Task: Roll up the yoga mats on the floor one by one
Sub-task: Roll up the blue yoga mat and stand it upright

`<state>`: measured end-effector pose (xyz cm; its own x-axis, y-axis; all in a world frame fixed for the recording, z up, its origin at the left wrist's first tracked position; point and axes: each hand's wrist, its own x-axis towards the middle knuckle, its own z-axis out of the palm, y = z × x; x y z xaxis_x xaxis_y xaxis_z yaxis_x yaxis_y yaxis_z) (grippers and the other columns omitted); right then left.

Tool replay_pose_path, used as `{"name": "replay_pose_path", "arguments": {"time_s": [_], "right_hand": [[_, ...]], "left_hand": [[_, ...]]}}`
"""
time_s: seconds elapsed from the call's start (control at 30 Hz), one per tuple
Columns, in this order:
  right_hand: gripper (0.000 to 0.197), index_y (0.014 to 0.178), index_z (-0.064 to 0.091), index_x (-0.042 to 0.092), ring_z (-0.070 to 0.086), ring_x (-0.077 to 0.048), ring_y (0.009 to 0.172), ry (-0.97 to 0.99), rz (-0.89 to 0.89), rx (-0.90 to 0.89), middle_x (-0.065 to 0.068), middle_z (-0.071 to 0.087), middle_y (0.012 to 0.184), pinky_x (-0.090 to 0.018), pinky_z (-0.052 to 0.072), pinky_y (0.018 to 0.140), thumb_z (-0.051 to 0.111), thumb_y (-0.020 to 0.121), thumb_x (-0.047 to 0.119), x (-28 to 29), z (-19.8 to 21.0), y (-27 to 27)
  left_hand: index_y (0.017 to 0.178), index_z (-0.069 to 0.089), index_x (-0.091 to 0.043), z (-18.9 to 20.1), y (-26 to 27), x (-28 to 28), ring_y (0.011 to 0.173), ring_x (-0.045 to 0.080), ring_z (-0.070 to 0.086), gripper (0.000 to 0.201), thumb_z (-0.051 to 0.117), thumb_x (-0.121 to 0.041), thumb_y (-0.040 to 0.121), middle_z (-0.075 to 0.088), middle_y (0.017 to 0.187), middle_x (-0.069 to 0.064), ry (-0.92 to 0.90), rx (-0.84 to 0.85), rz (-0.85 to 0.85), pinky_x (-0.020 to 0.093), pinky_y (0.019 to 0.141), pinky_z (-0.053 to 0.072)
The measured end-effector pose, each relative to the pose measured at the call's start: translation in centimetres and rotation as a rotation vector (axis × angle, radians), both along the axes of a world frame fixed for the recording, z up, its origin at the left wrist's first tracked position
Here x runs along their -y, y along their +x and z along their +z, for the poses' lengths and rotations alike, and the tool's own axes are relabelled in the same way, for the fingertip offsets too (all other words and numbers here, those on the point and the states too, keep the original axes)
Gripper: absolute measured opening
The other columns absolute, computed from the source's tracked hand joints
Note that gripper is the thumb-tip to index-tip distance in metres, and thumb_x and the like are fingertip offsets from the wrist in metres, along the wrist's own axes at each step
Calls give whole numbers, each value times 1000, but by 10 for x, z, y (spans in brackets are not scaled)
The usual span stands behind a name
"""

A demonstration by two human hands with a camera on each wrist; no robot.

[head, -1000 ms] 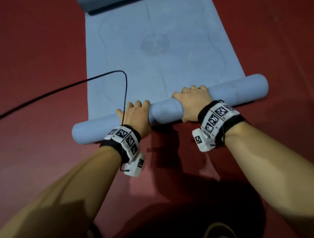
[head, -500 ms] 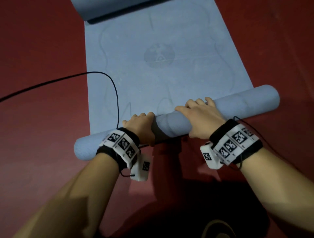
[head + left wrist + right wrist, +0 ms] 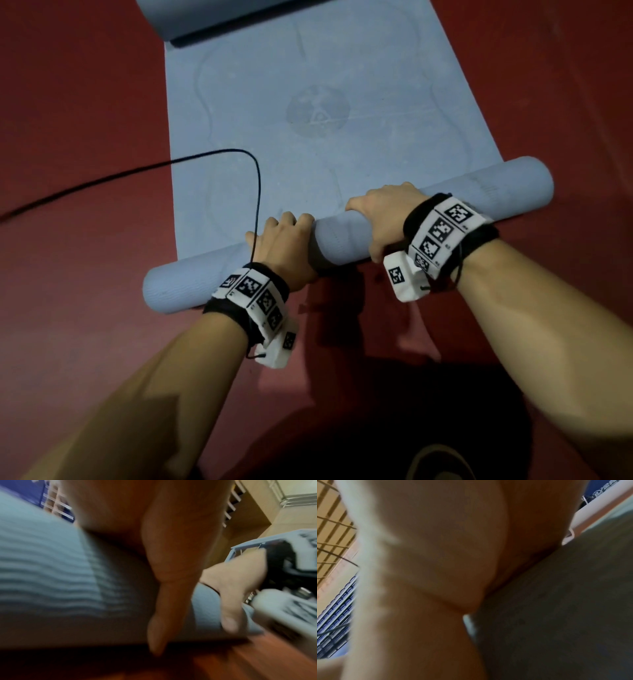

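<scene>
floor point(image 3: 68, 102): dark red, carrying everything here; a black cable point(image 3: 137, 171) crosses it from the left and loops onto the mat toward the left wrist.
yoga mat point(image 3: 342, 85): pale blue, flat on the floor, stretching away from the person; its unrolled length lies straight ahead of both hands.
far roll point(image 3: 205, 17): at the mat's far end a rolled blue edge shows at the top of the head view; whether it is this mat's other end or a second mat, I cannot tell.
rolled part point(image 3: 479, 195): a thick tube across the near end of the mat, long axis running left to right and slanted, its right end farther from the person than its left. It overhangs the flat mat's edge at both ends.
right hand point(image 3: 383, 219): draped over the top of the tube right of centre, fingers curled over the far side, thumb on the near face; the grip is wrapped round the roll.
left hand point(image 3: 284, 250): just left of centre, fingers curled over the top, thumb point(image 3: 164, 615) pressed down the near face toward the floor.
hands relative to roll: close together near the middle, the outer ends unsupported.
next move, as a judgement: pushing forward, square to the tube's axis; the left end probably needs to catch up to keep the roll even.
</scene>
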<state>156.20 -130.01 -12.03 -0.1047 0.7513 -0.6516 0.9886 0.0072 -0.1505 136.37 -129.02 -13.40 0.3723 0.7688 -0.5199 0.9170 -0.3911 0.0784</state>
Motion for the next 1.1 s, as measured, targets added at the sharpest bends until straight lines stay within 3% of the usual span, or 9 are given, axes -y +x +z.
{"name": "replay_pose_path", "arguments": {"time_s": [0.2, 0.33, 0.43, 0.5, 0.67, 0.77, 0.87, 0.97, 1.1], "right_hand": [[96, 138, 42, 37, 49, -26, 116, 377, 18, 69, 1, 50, 125, -47, 30, 104, 85, 53, 47, 29, -16, 4], [83, 128, 51, 32, 54, -27, 103, 577, -10, 170, 1, 57, 113, -50, 32, 100, 81, 51, 30, 41, -34, -6], [75, 124, 51, 34, 54, -26, 103, 484, -29, 137, 2, 57, 112, -46, 35, 94, 78, 54, 32, 27, -24, -3], [75, 123, 49, 35, 53, -26, 104, 402, -27, 104, 1, 56, 113, -45, 36, 92, 80, 55, 37, 17, -18, 0], [81, 122, 48, 38, 52, -24, 106, 215, -16, 55, 3, 55, 110, -47, 37, 92, 85, 50, 44, -8, -7, 6], [85, 133, 45, 37, 50, -26, 115, 299, -23, 50, 2, 55, 122, -54, 27, 107, 83, 57, 43, 2, -9, 9], [93, 144, 39, 27, 45, -29, 124, 506, -36, 122, -1, 50, 133, -60, 16, 114, 81, 61, 26, 23, -23, 3], [89, 136, 47, 25, 50, -30, 114, 651, -45, 149, -1, 56, 122, -56, 23, 110, 80, 54, 20, 24, -37, -1], [73, 122, 55, 28, 54, -28, 101, 662, -78, 137, 0, 59, 108, -50, 30, 100, 77, 52, 19, 11, -37, 2]], "left_hand": [[115, 47, -38, 3, 9, -31, 112, 24, 57, 79, 87, -50, 49, 51, 105, -9, -131, -78, 0, 49, 93, 48], [92, 44, -35, 8, 16, -40, 78, 15, 56, 72, 93, -47, 41, 55, 93, -10, -168, -163, -28, 34, 77, 53], [126, 48, -34, 2, 9, -35, 113, 24, 53, 79, 87, -48, 59, 54, 122, -2, -107, -65, -8, 47, 94, 48], [137, 42, -33, -1, 6, -24, 122, 29, 47, 86, 83, -51, 63, 49, 128, 1, 3, 16, -14, 55, 99, 42], [129, 43, -30, -12, 9, -19, 116, 32, 50, 72, 80, -45, 69, 52, 121, 2, 137, 56, -19, 56, 97, 39], [128, 44, -35, -11, 11, -35, 115, 29, 52, 69, 77, -50, 70, 53, 119, -1, 64, 42, -13, 54, 94, 41], [122, 46, -37, -7, 17, -50, 112, 29, 56, 71, 84, -45, 63, 54, 112, -4, -21, -26, -16, 51, 90, 44], [122, 47, -35, -2, 20, -58, 112, 29, 57, 79, 88, -45, 56, 52, 108, -4, -82, -84, -27, 49, 90, 49], [138, 38, -39, -2, 14, -45, 123, 32, 46, 88, 82, -51, 64, 50, 128, 1, 15, 32, -14, 55, 98, 41]]}}
